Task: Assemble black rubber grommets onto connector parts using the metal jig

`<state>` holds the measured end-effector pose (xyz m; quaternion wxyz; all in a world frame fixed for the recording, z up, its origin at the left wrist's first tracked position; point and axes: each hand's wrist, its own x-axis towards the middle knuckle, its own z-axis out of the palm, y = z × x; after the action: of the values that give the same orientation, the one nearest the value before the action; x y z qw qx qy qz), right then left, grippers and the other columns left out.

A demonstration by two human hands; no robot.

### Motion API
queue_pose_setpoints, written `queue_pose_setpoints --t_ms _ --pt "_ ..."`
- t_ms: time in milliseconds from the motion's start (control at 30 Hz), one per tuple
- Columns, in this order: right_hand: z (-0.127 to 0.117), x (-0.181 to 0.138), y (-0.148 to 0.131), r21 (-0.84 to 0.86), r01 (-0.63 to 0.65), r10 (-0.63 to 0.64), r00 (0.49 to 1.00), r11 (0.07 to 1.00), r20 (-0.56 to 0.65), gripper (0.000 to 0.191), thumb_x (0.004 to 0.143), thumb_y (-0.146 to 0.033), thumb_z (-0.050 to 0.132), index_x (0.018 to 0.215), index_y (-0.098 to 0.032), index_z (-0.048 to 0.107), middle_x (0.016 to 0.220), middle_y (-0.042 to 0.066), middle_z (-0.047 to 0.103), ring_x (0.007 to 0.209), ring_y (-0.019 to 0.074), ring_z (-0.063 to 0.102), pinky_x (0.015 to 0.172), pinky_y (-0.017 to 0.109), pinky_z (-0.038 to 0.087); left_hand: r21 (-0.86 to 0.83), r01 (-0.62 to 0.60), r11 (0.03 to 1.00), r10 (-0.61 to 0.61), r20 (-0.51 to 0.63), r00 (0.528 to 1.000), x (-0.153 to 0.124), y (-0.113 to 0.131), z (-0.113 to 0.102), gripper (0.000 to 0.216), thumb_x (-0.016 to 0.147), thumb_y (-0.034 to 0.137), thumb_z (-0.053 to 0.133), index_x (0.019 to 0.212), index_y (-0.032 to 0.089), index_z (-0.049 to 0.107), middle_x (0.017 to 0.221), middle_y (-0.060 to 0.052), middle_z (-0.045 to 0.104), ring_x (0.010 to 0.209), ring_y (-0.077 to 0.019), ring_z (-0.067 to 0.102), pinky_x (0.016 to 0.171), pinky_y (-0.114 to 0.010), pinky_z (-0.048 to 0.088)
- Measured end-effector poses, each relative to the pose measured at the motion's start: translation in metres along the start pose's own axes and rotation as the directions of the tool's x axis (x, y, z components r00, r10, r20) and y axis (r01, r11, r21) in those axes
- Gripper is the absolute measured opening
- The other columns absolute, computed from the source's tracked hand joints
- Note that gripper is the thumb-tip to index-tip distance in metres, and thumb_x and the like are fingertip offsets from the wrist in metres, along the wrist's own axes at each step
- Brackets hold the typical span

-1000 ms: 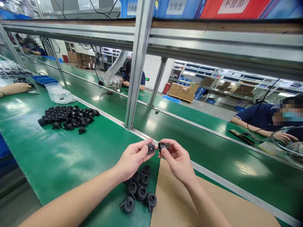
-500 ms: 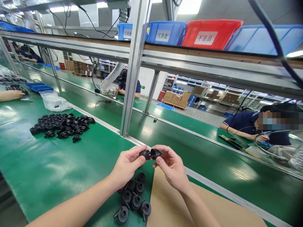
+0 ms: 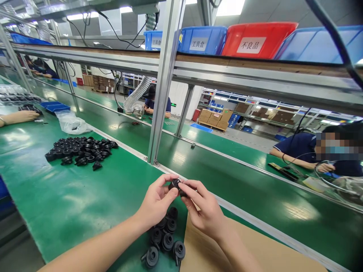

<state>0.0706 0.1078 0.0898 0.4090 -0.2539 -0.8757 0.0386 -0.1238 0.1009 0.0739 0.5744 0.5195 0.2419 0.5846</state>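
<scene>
Between thumb and fingers, my left hand [image 3: 157, 196] grips a black round plastic part [image 3: 174, 184] with ringed edges. My right hand [image 3: 204, 211] is closed beside it, its fingertips touching the side of that part. Under the right fingers a second black piece, the hollow cap [image 3: 183, 193], shows in part; the fingers hide most of it. Below my hands, several black round housings [image 3: 168, 241] with short side spouts lie on the green table mat [image 3: 113, 204]. A brown cardboard sheet [image 3: 241, 249] lies under my right forearm.
A pile of black parts [image 3: 82, 149] sits to the left, near a clear plastic bag [image 3: 73, 124] and blue tray [image 3: 55, 107]. A metal post [image 3: 163, 83] rises ahead. Bins, including a red bin [image 3: 258, 37], stand overhead. A co-worker's hand [image 3: 25, 116] is at far left.
My right hand has turned over and moved in against the part in my left hand. The hollow cap, earlier plainly visible and facing it, is now mostly covered. The view has shifted slightly.
</scene>
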Motion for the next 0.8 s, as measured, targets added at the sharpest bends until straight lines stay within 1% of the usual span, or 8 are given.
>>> queue_pose_setpoints --t_ms 133,233,300,400,467,567,700,800 --pt "-0.001 -0.001 0.0 -0.02 0.021 -0.021 1.0 1.0 -0.013 0.06 0.098 -0.005 0.053 0.152 -0.031 0.05 0.128 0.015 0.058 0.11 0.0269 0.063 0.082 0.039 0.06 0.084 -0.002 0.996 0.008 -0.07 0.998 -0.002 0.001 0.0 0.037 0.09 0.031 0.079 0.12 0.018 0.063 0.107 -0.009 0.076 0.093 -0.0186 0.073 0.08 -0.025 0.058" --pt "-0.002 -0.002 0.0 -0.005 0.021 -0.021 1.0 1.0 -0.019 0.058 0.098 -0.004 0.053 0.15 -0.031 0.052 0.127 0.015 0.058 0.109 0.0264 0.063 0.082 0.039 0.06 0.162 -0.038 0.986 0.058 -0.118 0.991 -0.003 0.003 0.0 0.036 0.087 0.03 0.082 0.116 0.019 0.064 0.109 -0.009 0.076 0.091 -0.0198 0.075 0.076 -0.025 0.059" --pt "-0.004 -0.001 -0.001 0.009 0.023 -0.023 1.0 1.0 -0.016 0.057 0.097 -0.005 0.053 0.148 -0.03 0.053 0.126 0.014 0.058 0.108 0.0259 0.063 0.082 0.038 0.059 0.202 -0.062 0.977 0.09 -0.132 0.987 -0.004 0.003 0.001 0.033 0.086 0.03 0.083 0.112 0.019 0.065 0.107 -0.008 0.077 0.088 -0.0205 0.076 0.074 -0.026 0.06" --pt "-0.008 0.001 -0.003 0.07 0.021 -0.022 1.0 0.997 0.009 0.052 0.098 -0.006 0.052 0.144 -0.029 0.055 0.123 0.013 0.058 0.107 0.0251 0.062 0.084 0.039 0.058 0.233 -0.083 0.969 0.112 -0.115 0.987 -0.006 0.002 0.002 0.03 0.086 0.03 0.082 0.108 0.018 0.065 0.099 -0.008 0.079 0.084 -0.0209 0.077 0.072 -0.027 0.061" --pt "-0.014 0.003 -0.004 0.103 0.013 -0.019 0.998 0.995 0.06 0.048 0.099 -0.007 0.05 0.142 -0.028 0.055 0.121 0.013 0.058 0.103 0.0238 0.062 0.082 0.037 0.058 0.244 -0.096 0.965 0.121 -0.093 0.988 -0.006 0.0 0.002 0.03 0.086 0.029 0.082 0.108 0.018 0.064 0.099 -0.009 0.08 0.084 -0.021 0.077 0.072 -0.027 0.062" --pt "-0.022 0.005 -0.006 0.065 0.019 -0.028 0.99 0.998 0.141 0.049 0.099 -0.008 0.048 0.143 -0.028 0.053 0.12 0.013 0.058 0.095 0.022 0.061 0.075 0.034 0.057 0.242 -0.132 0.961 0.154 -0.075 0.985 -0.007 -0.002 0.001 0.028 0.086 0.027 0.082 0.106 0.019 0.065 0.098 -0.008 0.078 0.083 -0.0204 0.077 0.071 -0.026 0.063" --pt "-0.026 0.006 -0.011 0.052 0.022 -0.029 0.987 0.998 0.156 0.053 0.099 -0.008 0.046 0.149 -0.028 0.048 0.123 0.014 0.057 0.096 0.0223 0.061 0.077 0.035 0.057 0.274 -0.227 0.934 0.253 -0.062 0.966 -0.007 0.002 -0.001 0.026 0.086 0.024 0.081 0.106 0.019 0.066 0.103 -0.007 0.074 0.082 -0.0189 0.076 0.071 -0.025 0.063" --pt "-0.027 0.006 -0.014 0.042 0.005 -0.012 0.983 0.999 0.182 0.054 0.099 -0.008 0.046 0.149 -0.028 0.046 0.124 0.014 0.056 0.097 0.0225 0.062 0.078 0.035 0.057 0.316 -0.287 0.904 0.308 -0.018 0.951 -0.007 0.005 -0.003 0.024 0.087 0.021 0.08 0.108 0.02 0.067 0.105 -0.006 0.072 0.082 -0.0181 0.075 0.071 -0.025 0.062"
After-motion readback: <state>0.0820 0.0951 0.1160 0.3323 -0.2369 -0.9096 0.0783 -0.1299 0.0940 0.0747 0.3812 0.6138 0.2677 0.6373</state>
